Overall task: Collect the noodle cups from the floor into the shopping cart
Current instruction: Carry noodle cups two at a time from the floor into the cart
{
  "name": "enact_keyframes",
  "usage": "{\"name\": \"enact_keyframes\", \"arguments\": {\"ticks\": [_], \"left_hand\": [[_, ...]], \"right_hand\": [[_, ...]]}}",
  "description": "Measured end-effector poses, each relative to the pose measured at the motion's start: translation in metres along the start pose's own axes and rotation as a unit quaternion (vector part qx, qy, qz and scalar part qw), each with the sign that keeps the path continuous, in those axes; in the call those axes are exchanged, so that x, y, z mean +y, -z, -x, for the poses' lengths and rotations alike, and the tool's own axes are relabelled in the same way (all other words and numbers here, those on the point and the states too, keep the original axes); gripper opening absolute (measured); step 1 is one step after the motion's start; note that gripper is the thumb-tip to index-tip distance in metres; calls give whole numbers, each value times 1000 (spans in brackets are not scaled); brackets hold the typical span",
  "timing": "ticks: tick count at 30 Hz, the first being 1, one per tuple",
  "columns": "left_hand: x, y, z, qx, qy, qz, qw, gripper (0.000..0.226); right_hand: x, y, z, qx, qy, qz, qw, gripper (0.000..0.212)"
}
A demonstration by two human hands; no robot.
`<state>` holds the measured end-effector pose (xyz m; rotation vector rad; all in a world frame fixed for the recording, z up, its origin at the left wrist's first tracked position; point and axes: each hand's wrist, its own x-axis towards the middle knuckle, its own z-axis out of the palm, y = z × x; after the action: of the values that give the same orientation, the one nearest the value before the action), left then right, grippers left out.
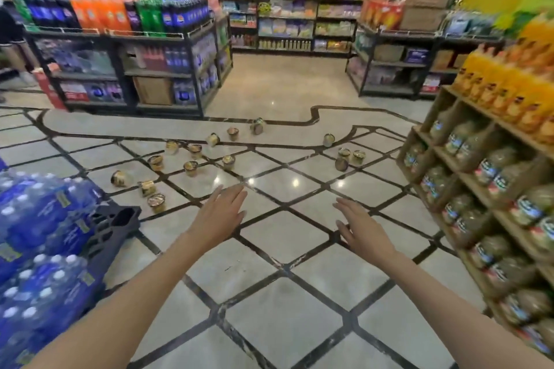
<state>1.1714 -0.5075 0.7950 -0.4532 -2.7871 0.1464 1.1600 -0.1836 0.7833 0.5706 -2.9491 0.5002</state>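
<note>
Floor (281,320) of pale tiles with dark diagonal lines fills most of the head view, running up an aisle between store shelving. Stacked packs of bottled water (33,237) on a dark pallet (117,228) sit at the near left; a wooden rack of jars (491,219) with orange juice bottles above lines the right. A drinks shelf (120,39) stands further back on the left. No shopping cart is in view, so its position cannot be told. Noodle cups (192,168) lie scattered over the tiles ahead in two loose groups: a larger spread at centre-left, some upright and some tipped on their sides, and a small cluster (347,156) toward the right near the jar rack. The scatter reads as a spill rather than placement. Nearest cup (157,201) sits just beyond the pallet corner. Left hand (220,214) and right hand (361,226) are both extended forward, palms down, fingers straight and loosely spread, holding nothing and well apart from any cup. Judgement: collection not yet begun; hands are held out ready for the approach, and the nearest left-side cups look like the first to be reached.
</note>
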Motion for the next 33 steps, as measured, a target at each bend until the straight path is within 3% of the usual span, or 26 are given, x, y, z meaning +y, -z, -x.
{"name": "enact_keyframes", "arguments": {"ticks": [11,21,33], "left_hand": [[-37,-84,-214,-8,-44,46,998,46],[-35,-170,-443,-24,-94,44,994,49],[-26,-271,-722,-49,-102,147,983,48]], "right_hand": [[106,1,-151,-1,-95,28,995,45],[256,-5,-317,-21,-163,31,986,46],[424,9,-513,-20,-244,31,969,49]]}}
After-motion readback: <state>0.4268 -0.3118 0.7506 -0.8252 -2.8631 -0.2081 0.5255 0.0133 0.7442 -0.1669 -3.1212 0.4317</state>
